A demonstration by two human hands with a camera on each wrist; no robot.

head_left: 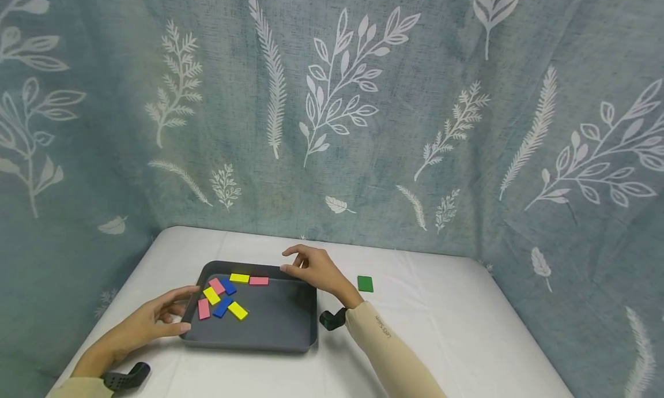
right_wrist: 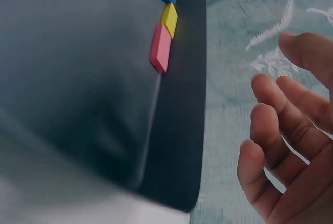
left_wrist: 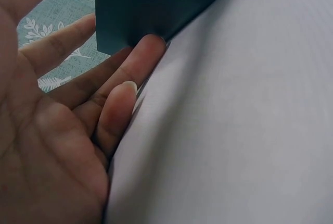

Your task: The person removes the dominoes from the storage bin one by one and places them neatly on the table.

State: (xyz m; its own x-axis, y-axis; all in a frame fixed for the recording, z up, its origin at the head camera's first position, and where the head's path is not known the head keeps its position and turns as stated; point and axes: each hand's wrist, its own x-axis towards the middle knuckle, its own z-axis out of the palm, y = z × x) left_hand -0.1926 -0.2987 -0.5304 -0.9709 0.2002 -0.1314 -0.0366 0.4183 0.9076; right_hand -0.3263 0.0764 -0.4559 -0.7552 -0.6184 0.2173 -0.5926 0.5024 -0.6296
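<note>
A shallow dark grey tray (head_left: 280, 323) stands on the white cloth. Pink blocks (head_left: 259, 281), yellow blocks (head_left: 237, 310) and blue blocks (head_left: 222, 307) lie flat in its left and far part. My left hand (head_left: 140, 326) is at the tray's left side, fingertips and thumb spread along the rim. In the left wrist view the fingers (left_wrist: 148, 52) touch the tray's outer wall, low near the cloth. By the far right part of the rim is my right hand (head_left: 316, 266), loosely bent and holding nothing. The right wrist view shows a gap between its fingers (right_wrist: 264, 125) and the tray.
A green square piece (head_left: 365, 284) lies on the white-covered table (head_left: 415, 329), right of the tray and beyond my right wrist. A teal curtain (head_left: 332, 196) with white leaf prints hangs behind the table and along both sides.
</note>
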